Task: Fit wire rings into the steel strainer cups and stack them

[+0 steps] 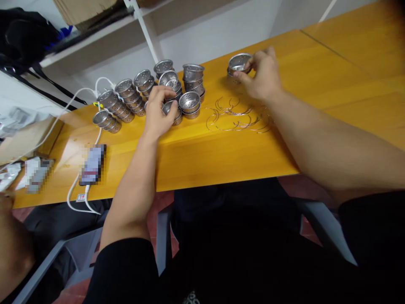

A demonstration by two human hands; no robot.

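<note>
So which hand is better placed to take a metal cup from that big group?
Probably the left hand: it sits right at a cup in the group, while the right hand grips a separate stack.

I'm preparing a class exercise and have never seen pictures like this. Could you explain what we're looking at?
There is no machine: one camera, worn on a person's head, looks forward and down at two bare hands. On the yellow-brown table stand stacks of perforated metal cups; thin curved wires and a phone lie there too. The right hand holds a cup by its rim, apart from the main group. The left hand touches another cup; how firm its grip is, I can't tell. Another person's arm shows at the left edge.
</note>
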